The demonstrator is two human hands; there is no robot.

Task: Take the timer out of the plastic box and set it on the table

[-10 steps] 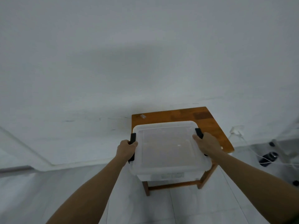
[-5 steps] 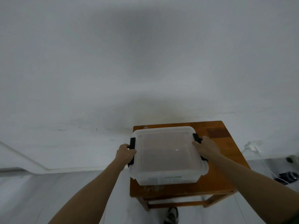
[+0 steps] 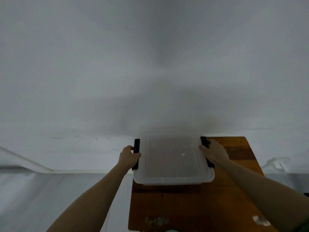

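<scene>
A translucent plastic box (image 3: 172,161) with a closed lid and black side latches is at the far left part of the brown wooden table (image 3: 192,206). My left hand (image 3: 128,157) grips its left latch side and my right hand (image 3: 214,152) grips its right latch side. The lid is cloudy, so the timer inside is hidden. I cannot tell whether the box rests on the table or hangs just above it.
A white wall (image 3: 150,64) rises right behind the table. Grey floor (image 3: 50,198) lies to the left of the table. White smudges (image 3: 260,221) mark the table's near right part. A white plug and cable (image 3: 275,164) sit by the wall at right.
The box, held in both hands, has moved forward over the table toward the wall. The view has come closer, so the table now fills the lower frame.
</scene>
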